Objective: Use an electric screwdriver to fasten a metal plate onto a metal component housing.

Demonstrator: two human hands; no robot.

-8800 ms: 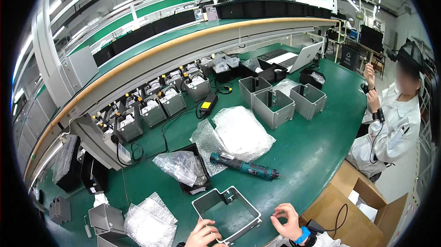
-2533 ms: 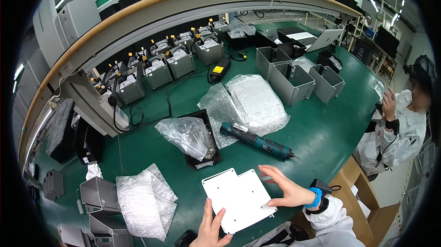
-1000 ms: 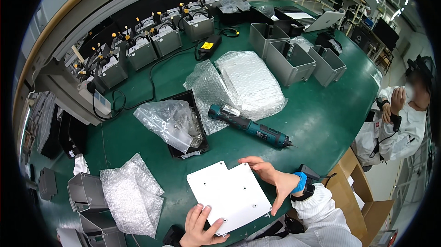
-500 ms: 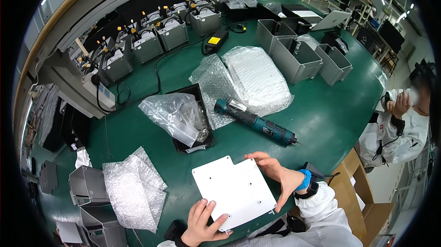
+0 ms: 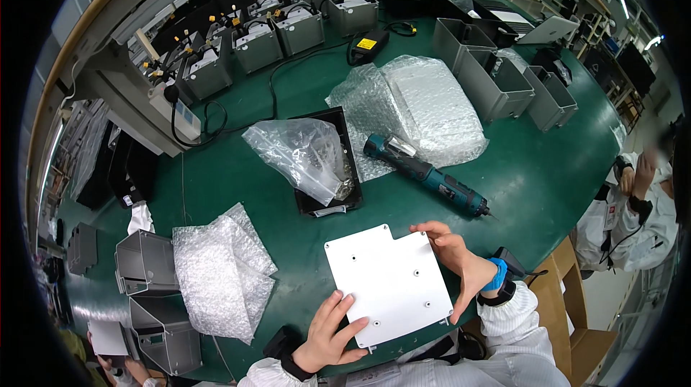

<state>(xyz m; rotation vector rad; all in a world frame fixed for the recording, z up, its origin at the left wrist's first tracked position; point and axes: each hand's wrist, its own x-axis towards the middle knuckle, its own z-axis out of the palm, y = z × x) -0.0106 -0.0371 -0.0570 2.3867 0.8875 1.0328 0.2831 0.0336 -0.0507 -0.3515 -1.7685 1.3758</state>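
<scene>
A white metal plate with a notched far corner and several small holes lies at the table's near edge, tilted slightly. My left hand grips its near left edge, fingertips resting on the top face. Along the right edge, my right hand spans the plate, fingers at the far corner and thumb at the near one. Beyond the plate are a teal power screwdriver and a black tray of small metal parts, partly covered by a clear plastic bag.
Bubble wrap lies left of the plate; a bubble-wrapped bundle sits farther back. Grey bins stand at the back right, others at left. Grey boxes with cables line the back. A cardboard box and a co-worker are at right.
The view has shifted, so the table's things sit farther right. Both hands keep their hold on the plate. The co-worker at right has lowered their hands; another person's hands now show at lower left.
</scene>
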